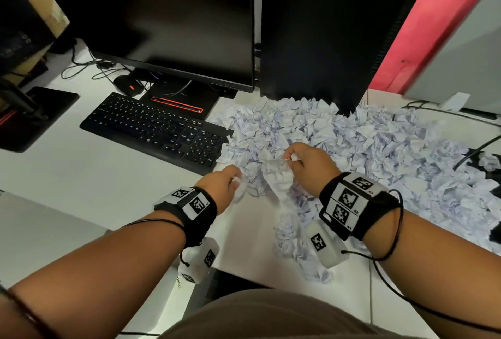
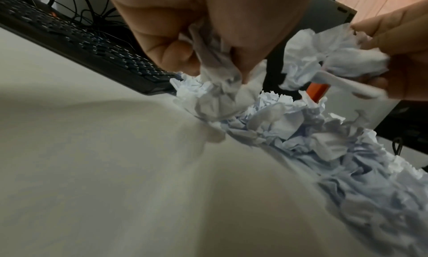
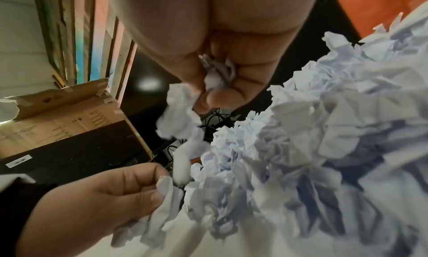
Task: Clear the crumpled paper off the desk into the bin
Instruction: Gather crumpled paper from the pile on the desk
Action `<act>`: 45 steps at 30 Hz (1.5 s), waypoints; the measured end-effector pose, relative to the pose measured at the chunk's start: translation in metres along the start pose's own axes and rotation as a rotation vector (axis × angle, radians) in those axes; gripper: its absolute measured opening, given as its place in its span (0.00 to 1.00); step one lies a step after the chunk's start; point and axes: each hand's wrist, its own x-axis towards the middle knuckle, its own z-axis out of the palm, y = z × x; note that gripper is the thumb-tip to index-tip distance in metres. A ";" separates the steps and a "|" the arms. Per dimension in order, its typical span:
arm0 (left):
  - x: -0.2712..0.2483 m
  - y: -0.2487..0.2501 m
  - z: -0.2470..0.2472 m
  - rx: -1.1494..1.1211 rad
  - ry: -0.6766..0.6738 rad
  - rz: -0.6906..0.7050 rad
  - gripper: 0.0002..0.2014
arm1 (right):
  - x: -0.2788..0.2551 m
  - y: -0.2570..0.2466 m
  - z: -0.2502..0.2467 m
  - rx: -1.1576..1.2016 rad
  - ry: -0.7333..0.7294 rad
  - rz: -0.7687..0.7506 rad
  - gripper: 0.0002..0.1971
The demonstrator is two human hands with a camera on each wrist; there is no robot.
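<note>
while a drift of crumpled paper (image 1: 352,146) covers the right half of the white table (image 1: 81,176), a person's two hands work at its near left edge. left hand (image 1: 221,182) has its grip curled round one crumpled wad (image 2: 217,96), fingers pinched on its top, the wad hanging just above the edge of the heap. right hand (image 1: 309,165), slightly farther and to the right, pinches another crumpled wad (image 1: 279,173) between thumb and fingers (image 3: 222,98), its grip narrow and full of paper; that piece dangles between the two hands, over the pile. both wrists wear black bands with printed marker tags. more loose balls trail toward the near table edge below the right wrist. to the left of the heap lies a black keyboard (image 1: 160,129), its right end touching the paper; behind it stands a dark monitor (image 1: 168,18), with a black computer tower (image 1: 325,32) at the far side of the pile.
</note>
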 end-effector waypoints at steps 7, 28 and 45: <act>-0.012 0.026 -0.008 -0.184 -0.035 0.044 0.24 | -0.006 0.003 -0.004 -0.021 -0.073 0.022 0.09; -0.007 0.019 -0.002 -0.188 -0.011 -0.020 0.10 | -0.054 0.023 0.021 -0.524 -0.503 -0.132 0.33; -0.017 0.022 0.001 -0.190 -0.015 -0.035 0.15 | -0.043 0.021 0.038 -0.554 -0.347 -0.130 0.16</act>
